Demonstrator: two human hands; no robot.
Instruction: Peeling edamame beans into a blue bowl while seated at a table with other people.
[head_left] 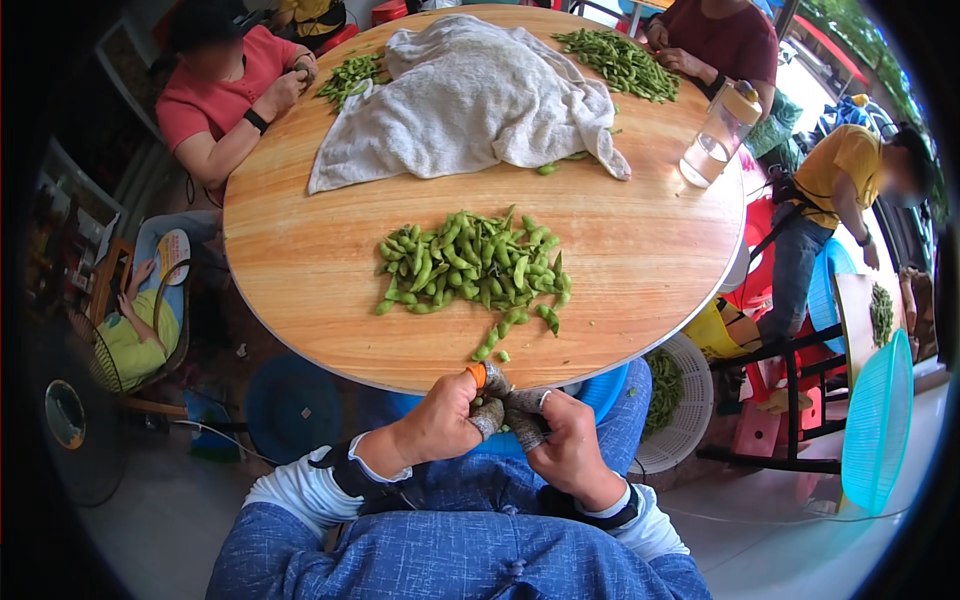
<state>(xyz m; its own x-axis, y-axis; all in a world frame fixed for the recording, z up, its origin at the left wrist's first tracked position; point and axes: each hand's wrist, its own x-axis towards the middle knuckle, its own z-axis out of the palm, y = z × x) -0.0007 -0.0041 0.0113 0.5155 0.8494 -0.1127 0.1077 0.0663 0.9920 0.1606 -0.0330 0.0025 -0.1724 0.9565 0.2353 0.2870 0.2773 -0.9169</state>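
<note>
Low in the frame's middle, your left hand (432,424) curls inward; above, edamame pods (470,262) lie heaped on the wooden surface (625,245); your right hand (570,442), also curled, meets the left; what either grips, I cannot tell. Lower right, a white basket (699,400) holds greenery.

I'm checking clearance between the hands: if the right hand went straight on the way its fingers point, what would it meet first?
Most likely the left hand, whose covered fingertips lie close in front of those of the right hand; whether they touch is unclear.
</note>
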